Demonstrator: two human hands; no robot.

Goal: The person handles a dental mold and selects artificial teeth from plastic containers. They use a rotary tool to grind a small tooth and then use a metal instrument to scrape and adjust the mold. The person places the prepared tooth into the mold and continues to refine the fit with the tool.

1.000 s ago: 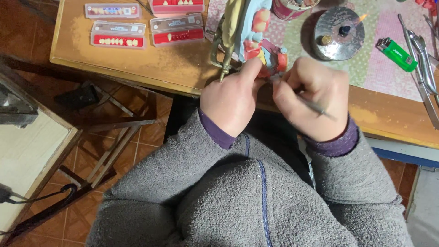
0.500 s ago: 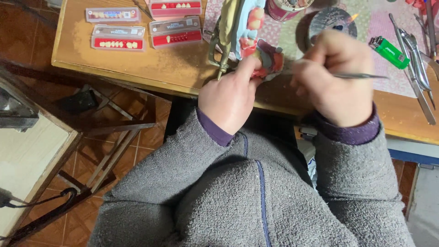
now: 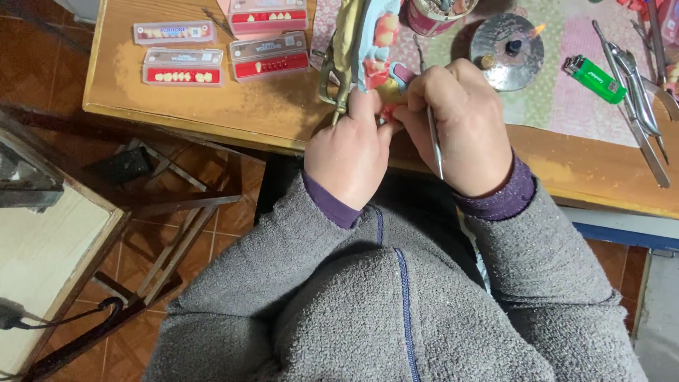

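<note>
My left hand grips the lower end of a dental articulator that carries a pale blue plaster model with pink wax. Close beside it, my right hand is closed around a thin metal hand instrument, whose shaft points down toward my body. The fingertips of both hands meet at the pink wax by the table's front edge. The instrument's working tip is hidden behind my fingers.
Several clear boxes of artificial teeth lie at the wooden table's left. A small lit burner stands on a patterned cloth, a green lighter and long metal tools to its right. A dark red cup stands behind.
My right hand went right toward the burner with the instrument, then came back to the wax model beside my left hand. The left hand stayed on the articulator.
</note>
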